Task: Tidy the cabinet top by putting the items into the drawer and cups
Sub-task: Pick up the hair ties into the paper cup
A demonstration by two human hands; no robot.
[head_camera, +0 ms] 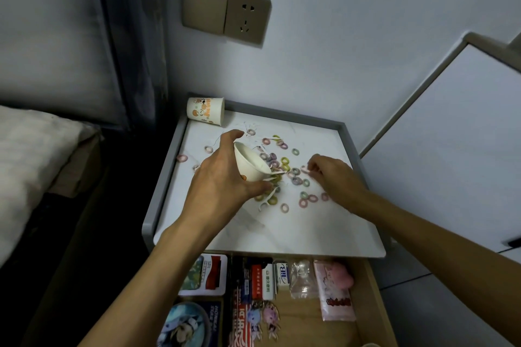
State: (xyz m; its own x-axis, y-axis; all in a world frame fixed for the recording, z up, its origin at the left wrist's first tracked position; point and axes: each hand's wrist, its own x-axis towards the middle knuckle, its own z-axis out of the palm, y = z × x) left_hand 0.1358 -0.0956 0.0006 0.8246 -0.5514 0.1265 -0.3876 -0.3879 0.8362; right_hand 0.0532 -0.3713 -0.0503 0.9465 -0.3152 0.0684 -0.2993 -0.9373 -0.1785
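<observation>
Paper cup (251,162) is sitting tilted, gripped by the left hand (222,180); the right hand (332,175) is pinching soft, light hair ties (296,180), probably easiest bunched.

front strip: cabinet top (282,231) bare from clutter to front edge, open approach
middle: hair ties (284,162) and floss picks (263,204) scattered thick; left hand (222,183) with held cup (249,162) and right hand (334,175) over them
back-left: corner cup (205,110) in the way
left/back/right: raised rim (166,172), wall close behind
drawer (366,290): open, mostly packed; bare wood near its right side
</observation>
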